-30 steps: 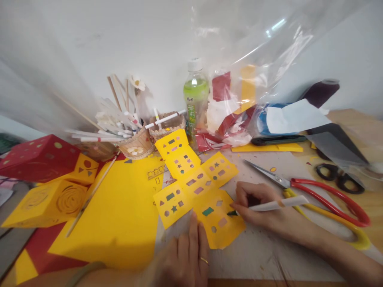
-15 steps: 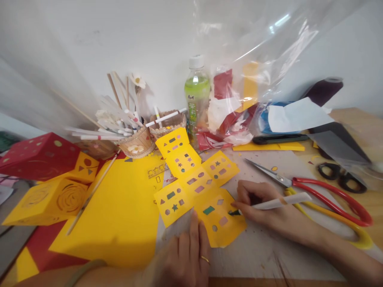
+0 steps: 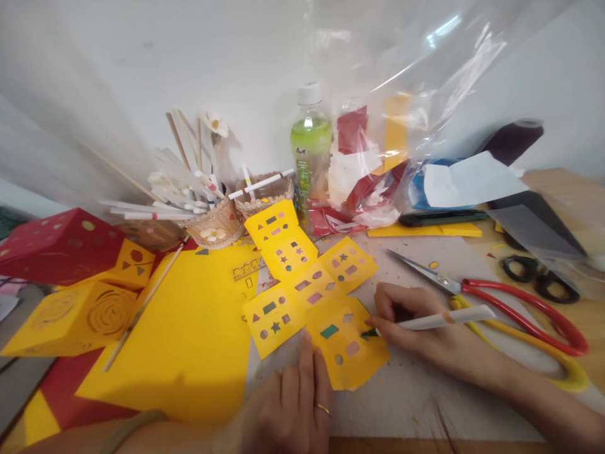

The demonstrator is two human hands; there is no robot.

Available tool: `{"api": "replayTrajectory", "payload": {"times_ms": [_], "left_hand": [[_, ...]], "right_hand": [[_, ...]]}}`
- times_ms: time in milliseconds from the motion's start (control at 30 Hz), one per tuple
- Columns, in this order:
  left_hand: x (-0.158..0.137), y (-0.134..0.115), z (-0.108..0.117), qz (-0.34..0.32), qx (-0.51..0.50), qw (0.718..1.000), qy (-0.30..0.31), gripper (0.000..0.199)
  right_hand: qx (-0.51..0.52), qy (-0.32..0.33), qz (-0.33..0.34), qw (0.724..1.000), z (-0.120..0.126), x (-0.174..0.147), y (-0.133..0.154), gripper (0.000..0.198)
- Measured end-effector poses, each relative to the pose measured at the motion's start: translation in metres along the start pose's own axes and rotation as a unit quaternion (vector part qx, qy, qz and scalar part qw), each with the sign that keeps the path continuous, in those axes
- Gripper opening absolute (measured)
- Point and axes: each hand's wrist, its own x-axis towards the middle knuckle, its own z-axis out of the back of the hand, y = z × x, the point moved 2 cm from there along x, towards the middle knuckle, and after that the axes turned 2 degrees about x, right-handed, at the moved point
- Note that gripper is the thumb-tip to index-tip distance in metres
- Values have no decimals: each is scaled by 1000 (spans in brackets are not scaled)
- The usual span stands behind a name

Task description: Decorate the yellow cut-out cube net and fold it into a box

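Observation:
A yellow paper cut-out (image 3: 321, 296), shaped like an unfolded box, lies flat on a grey sheet. Small coloured shapes cover its panels, among them green, pink and dark ones. My right hand (image 3: 416, 328) pinches a white marker (image 3: 430, 320), its green tip low on the right side of the nearest panel. At the panel's left edge, my left hand (image 3: 295, 394) lies with fingers stretched out; a fingertip touches the paper. A ring circles one of its fingers. Whether its thumb touches anything is hidden.
Red-handled scissors (image 3: 477, 293) lie right of the cut-out. A large yellow sheet (image 3: 189, 334) with a thin stick (image 3: 146, 296) spreads on the left, beside a yellow box (image 3: 70, 318) and a red box (image 3: 61, 246). Behind stand a wooden basket (image 3: 212, 230) and a green drink bottle (image 3: 311, 145).
The marker's back end has tipped slightly to the right, while its tip stays at about the same spot on the panel. My left hand has hardly moved.

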Motion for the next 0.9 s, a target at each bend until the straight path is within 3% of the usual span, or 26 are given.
{"api": "replayTrajectory", "payload": {"times_ms": [267,900], "left_hand": [[0,2,0,-19,14,1000,12,20],[0,1,2,-9,2,1000,4,21]], "right_hand": [[-24,-18,9,1000,1,-1,0,26],[-23,8,-3,1000,1,-3,2,29]]}}
